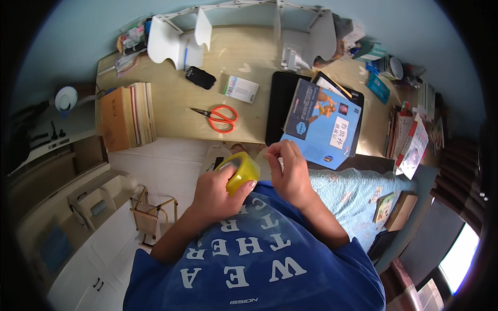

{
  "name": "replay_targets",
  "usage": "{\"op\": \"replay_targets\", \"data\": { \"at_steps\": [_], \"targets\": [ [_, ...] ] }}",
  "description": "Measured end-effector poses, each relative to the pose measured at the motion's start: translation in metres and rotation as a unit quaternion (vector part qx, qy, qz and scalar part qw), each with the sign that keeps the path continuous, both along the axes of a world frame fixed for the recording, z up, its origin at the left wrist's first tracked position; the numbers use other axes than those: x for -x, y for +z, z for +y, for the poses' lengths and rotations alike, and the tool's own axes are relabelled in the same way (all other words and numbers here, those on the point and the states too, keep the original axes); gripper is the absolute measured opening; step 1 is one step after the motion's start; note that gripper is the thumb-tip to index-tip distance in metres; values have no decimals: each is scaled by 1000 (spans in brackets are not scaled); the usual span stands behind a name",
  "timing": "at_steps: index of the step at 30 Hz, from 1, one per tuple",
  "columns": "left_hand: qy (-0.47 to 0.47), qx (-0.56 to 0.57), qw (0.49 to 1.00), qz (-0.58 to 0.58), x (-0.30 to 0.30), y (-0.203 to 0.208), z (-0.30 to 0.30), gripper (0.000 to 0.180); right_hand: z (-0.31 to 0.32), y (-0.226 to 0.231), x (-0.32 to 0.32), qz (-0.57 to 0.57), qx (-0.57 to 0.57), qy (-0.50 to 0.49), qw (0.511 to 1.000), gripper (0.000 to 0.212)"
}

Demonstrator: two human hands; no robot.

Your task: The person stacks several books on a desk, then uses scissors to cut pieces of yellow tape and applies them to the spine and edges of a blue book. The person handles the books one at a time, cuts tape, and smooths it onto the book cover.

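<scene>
My left hand (213, 194) is wrapped around a roll of yellow tape (243, 180), held in front of my chest below the desk's near edge. The thumb lies along the roll's lower side, and the other fingers reach into its hole. Just right of the roll, my right hand (290, 175) is closed in a pinch. A clear strip seems to run from the roll to those fingertips, though it is faint. Orange-handled scissors (223, 119) lie on the desk ahead. Beyond my right hand, a blue illustrated book (324, 122) overhangs the desk edge.
The wooden desk (176, 122) carries a small white box (242, 89), a black phone-like object (201, 78) and a white shelf (197, 49). Upright books (129, 115) stand at the left. A blue quilted bed (342, 194) lies right; a folding chair (148, 212) stands left.
</scene>
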State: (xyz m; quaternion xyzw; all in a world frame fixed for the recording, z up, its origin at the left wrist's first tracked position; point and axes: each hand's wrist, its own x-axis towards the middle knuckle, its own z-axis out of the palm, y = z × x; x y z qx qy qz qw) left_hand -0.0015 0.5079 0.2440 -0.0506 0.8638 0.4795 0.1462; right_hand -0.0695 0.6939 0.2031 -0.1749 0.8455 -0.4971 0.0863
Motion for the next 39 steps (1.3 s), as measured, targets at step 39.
{"op": "replay_targets", "data": {
  "at_steps": [39],
  "targets": [
    [7,68,968,242,-106,-53,-270,33,-197,-194,5,-29,-479,29,877,38]
  ]
}}
